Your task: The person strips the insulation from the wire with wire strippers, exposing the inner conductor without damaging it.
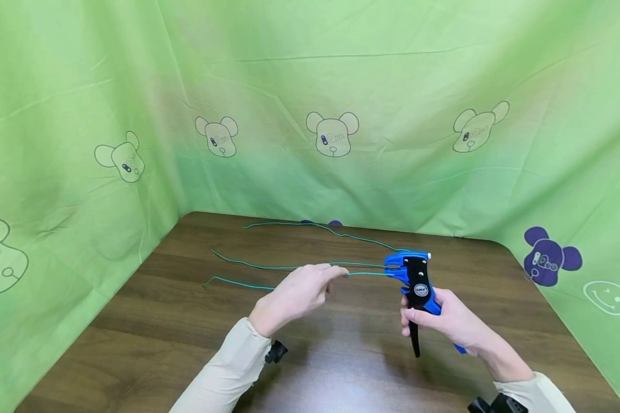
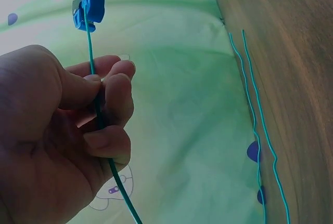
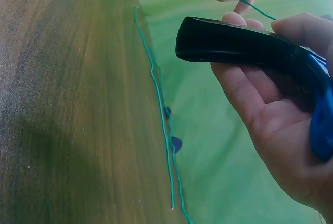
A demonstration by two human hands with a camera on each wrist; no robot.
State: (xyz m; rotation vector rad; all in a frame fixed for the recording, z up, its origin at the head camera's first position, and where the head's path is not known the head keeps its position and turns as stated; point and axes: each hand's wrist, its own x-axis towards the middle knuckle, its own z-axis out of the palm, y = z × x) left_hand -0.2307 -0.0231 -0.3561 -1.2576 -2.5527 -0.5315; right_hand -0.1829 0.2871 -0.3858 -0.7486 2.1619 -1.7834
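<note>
A blue and black wire stripper is upright over the right part of the table. My right hand grips its handles; the right wrist view shows the black handle lying across my fingers. To its left, my left hand pinches a thin green wire between thumb and fingers. In the left wrist view this wire runs through my hand up to the stripper's blue head. Its end is hidden at the head. I cannot tell whether the jaws bite on it.
Two more green wires lie on the brown wooden table, a middle wire and a far wire. A green cloth with printed bear heads stands round the back and sides.
</note>
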